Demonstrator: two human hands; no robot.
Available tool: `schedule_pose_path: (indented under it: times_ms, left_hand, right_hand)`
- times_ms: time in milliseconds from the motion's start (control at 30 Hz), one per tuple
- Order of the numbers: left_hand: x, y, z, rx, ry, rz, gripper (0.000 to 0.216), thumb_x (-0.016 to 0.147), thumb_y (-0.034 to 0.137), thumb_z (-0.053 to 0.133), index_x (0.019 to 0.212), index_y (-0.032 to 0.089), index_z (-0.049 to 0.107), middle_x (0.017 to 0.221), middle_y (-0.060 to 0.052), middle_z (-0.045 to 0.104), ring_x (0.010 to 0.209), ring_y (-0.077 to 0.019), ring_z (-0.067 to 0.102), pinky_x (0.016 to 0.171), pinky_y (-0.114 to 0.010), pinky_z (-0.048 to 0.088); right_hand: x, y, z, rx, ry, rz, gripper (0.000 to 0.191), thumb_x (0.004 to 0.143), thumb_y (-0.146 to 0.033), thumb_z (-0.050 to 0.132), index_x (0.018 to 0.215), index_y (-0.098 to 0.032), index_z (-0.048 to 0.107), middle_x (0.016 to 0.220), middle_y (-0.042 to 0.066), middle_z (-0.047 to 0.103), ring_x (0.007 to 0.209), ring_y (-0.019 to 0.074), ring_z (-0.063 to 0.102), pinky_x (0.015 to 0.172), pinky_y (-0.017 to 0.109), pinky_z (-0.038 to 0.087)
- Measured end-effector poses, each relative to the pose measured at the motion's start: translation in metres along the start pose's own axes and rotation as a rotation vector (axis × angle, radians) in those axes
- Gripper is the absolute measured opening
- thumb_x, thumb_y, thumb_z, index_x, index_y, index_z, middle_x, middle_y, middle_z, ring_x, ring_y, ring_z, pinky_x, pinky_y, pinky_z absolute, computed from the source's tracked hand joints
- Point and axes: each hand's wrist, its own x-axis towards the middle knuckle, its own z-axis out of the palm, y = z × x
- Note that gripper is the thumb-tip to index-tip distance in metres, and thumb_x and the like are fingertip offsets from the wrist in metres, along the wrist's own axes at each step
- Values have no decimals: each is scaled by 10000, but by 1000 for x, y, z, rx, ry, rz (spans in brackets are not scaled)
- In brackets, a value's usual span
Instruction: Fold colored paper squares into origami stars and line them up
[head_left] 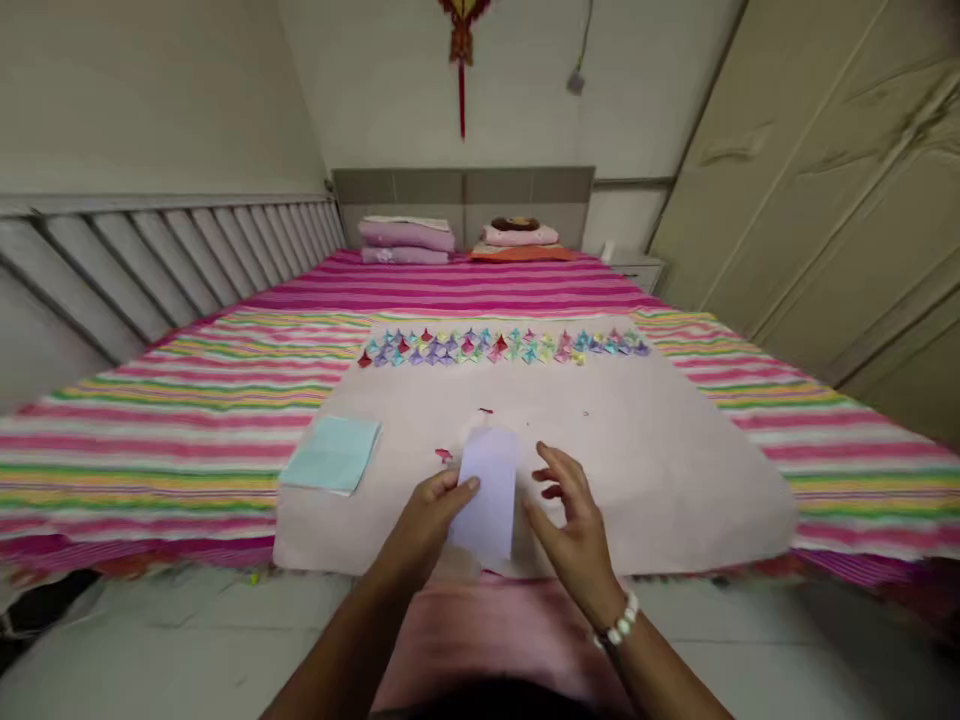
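Over the pale mat (637, 470), the left hand (429, 510) pinches lavender paper (489, 500); the empty, spread right hand (576, 520) should lightly steady its free edge.

The lavender sheet (489, 497) looked like smooth, matt paper, as did the pale blue stack (331, 454). The small folded shapes (501, 345) seemed to be paper too, sharply creased. The white mat (637, 450) had a flat, dull finish (cloth or board, it was hard to tell). The striped bedspread (180, 390) was soft-looking, matt cloth; the bracelet (624, 622) had smooth beads; the wardrobe doors (810, 180) carried raised moulding.
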Motion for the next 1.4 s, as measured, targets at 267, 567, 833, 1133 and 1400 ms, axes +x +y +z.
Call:
schedule_pose_path:
  times_ms: [267,567,833,1133,1400]
  left_hand:
    - [-4,9,9,23,10,-12,402,782,514,589,824,125,684,660,-26,635,574,-111,539,552,-220,373]
    - [0,11,-5,167,276,122,388,674,405,739,969,160,677,931,-62,679,841,-155,593,746,-245,426]
    - [-7,10,7,170,-49,-12,265,744,384,681,836,135,674,670,-36,675,550,-125,573,527,-228,425]
    - [-7,2,11,137,-110,-17,245,767,358,666,871,137,679,688,-30,671,549,-113,563,525,-220,422]
    - [-8,2,6,211,-102,-59,272,756,344,677,929,137,708,747,-41,689,607,-124,578,581,-234,421]
  right_hand:
    - [-1,-10,2,137,-49,1,201,797,-145,558,895,-239,707,933,59,687,902,233,602,806,384,456]
    - [5,-15,2,595,-177,592,246,743,-336,698,595,-169,596,482,-25,573,497,113,505,567,238,390]
    - [1,-15,6,634,-311,593,233,767,-372,677,691,-155,636,502,-47,507,462,77,405,496,209,308]
    - [5,-12,3,669,-189,606,193,741,-345,709,723,-163,647,500,-52,516,454,76,420,497,209,320]
    - [8,-10,-2,791,-161,653,310,821,-373,629,602,-167,555,432,-46,492,454,82,409,511,213,313]
